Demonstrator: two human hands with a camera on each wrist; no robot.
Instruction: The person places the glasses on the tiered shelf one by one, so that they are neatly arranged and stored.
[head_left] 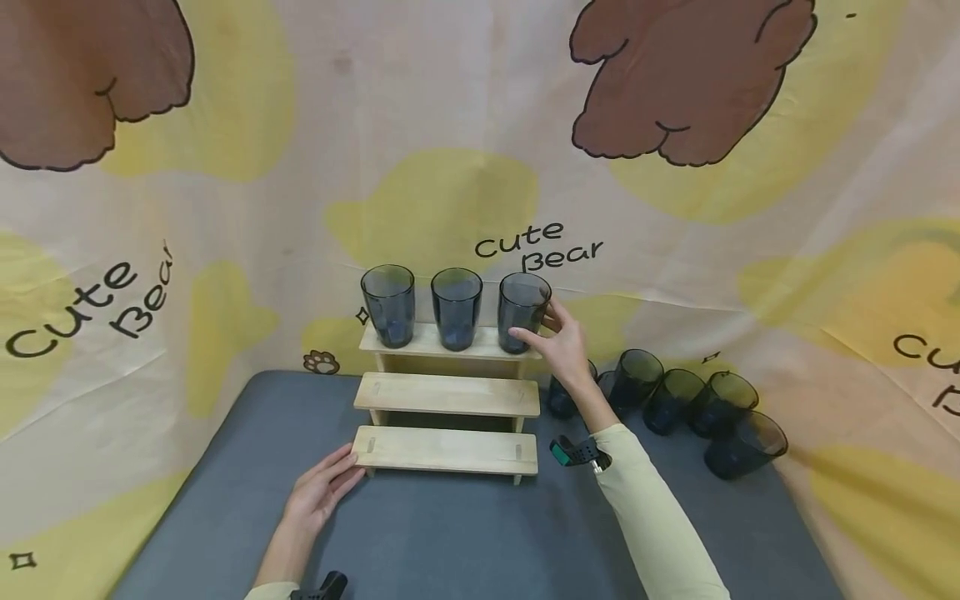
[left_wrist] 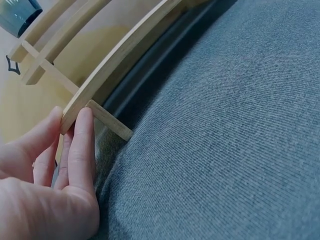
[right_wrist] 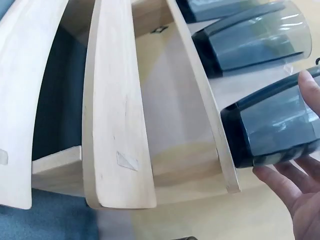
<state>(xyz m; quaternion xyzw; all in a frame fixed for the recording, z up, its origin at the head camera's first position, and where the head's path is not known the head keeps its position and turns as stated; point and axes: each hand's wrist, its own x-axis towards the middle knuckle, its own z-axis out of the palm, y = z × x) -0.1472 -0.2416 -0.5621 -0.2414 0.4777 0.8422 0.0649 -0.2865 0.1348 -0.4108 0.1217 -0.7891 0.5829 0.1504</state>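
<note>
A three-tier wooden stand [head_left: 450,450] stands on the grey-blue cloth. My right hand [head_left: 561,348] grips a dark tinted drinking glass [head_left: 522,307] at the right end of the top tier, thumb on the near side and fingers round its right side. In the right wrist view that glass [right_wrist: 275,122] is upright relative to the shelf, its base right at the board. Two matching glasses, a middle one [head_left: 457,308] and a left one [head_left: 388,307], stand along the same tier. My left hand [head_left: 318,490] pinches the left end of the lowest board [left_wrist: 80,105] between thumb and fingers.
Several more dark glasses [head_left: 675,402] stand in a cluster right of the stand, partly behind my right forearm. The lower two tiers show bare wood. A printed fabric backdrop [head_left: 431,208] rises close behind the top tier.
</note>
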